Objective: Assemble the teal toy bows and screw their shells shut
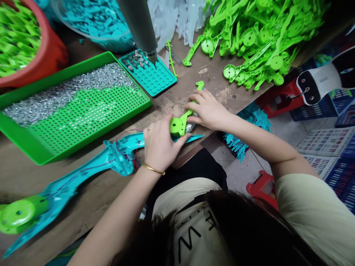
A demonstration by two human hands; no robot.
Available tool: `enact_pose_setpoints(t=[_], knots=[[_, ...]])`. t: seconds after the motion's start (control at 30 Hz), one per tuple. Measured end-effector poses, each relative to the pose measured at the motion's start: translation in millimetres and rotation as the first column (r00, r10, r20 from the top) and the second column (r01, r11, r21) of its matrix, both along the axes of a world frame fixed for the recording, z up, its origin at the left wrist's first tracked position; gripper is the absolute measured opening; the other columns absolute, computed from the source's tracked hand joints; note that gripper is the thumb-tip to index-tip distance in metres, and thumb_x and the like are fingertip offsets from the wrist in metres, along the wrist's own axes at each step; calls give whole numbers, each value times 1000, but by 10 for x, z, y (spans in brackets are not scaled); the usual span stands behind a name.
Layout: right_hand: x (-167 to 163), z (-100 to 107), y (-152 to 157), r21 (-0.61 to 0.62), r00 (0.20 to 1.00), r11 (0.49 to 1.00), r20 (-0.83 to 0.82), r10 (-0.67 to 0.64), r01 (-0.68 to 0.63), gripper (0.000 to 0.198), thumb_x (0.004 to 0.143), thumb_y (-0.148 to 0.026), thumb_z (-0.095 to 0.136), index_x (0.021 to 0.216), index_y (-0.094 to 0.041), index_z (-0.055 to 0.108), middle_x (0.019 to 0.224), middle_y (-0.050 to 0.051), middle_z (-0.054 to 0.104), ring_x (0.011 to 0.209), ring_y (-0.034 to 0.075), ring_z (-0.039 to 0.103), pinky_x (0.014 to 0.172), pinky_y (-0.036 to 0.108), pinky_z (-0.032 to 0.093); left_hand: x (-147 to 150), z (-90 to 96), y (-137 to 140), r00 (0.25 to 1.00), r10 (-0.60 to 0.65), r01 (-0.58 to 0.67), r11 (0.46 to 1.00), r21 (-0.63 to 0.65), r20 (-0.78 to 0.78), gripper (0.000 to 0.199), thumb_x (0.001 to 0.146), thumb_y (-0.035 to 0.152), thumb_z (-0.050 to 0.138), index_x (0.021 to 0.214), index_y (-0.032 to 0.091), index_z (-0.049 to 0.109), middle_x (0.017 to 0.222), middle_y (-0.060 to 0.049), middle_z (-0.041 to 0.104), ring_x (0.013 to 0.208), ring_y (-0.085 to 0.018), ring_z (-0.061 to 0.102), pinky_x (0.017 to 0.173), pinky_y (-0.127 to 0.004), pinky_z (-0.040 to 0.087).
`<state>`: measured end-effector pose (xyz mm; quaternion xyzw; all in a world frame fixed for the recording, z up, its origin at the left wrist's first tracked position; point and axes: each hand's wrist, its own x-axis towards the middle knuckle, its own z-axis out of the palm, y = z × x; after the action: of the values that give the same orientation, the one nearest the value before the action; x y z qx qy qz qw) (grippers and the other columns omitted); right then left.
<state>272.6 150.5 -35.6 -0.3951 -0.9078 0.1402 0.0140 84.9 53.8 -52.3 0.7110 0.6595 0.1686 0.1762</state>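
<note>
At the table's near edge, a lime-green plastic part with a round disc and a narrow arm lies over a turquoise plastic shell. My left hand is closed around its disc end, thumb along the near side; the fingers partly hide the shell beneath. My right hand grips the narrow arm of the same green part, with the fingers over its top. Something clear and shiny shows under the green part, too covered to name. Thin red and purple wires run along the shell, which carries a green round piece at its far left.
A green perforated tray holds many small screws. Beyond it, a vertical grey screwdriver points down at a turquoise dimpled mat. Lime-green parts are piled at the back right. An orange tub and a clear bowl stand back left.
</note>
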Motion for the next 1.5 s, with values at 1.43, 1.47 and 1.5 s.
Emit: enact_pose_setpoints(t=[1.43, 1.47, 1.5], knots=[[8, 103, -73, 120, 924, 918, -15, 382, -378, 37, 98, -45, 40, 102, -24, 71, 129, 5, 62, 125, 25, 51, 119, 57, 26, 17, -68, -125, 977, -173, 195, 962, 191, -125, 34, 93, 39, 51, 113, 19, 70, 124, -18, 66, 107, -31, 62, 98, -54, 43], [11, 109, -74, 130, 921, 914, -7, 389, -385, 37, 98, -45, 41, 102, -24, 71, 130, 5, 62, 126, 25, 50, 119, 58, 25, 15, -74, -122, 975, -176, 201, 959, 202, -134, 35, 94, 39, 50, 113, 19, 70, 123, -19, 66, 106, -31, 62, 98, -54, 43], [16, 111, -76, 140, 921, 912, -3, 390, -386, 37, 98, -45, 42, 103, -23, 71, 130, 5, 62, 126, 26, 50, 118, 58, 25, 13, -82, -119, 973, -177, 206, 954, 219, -145, 35, 94, 39, 50, 113, 18, 70, 122, -19, 67, 105, -31, 62, 97, -53, 43]])
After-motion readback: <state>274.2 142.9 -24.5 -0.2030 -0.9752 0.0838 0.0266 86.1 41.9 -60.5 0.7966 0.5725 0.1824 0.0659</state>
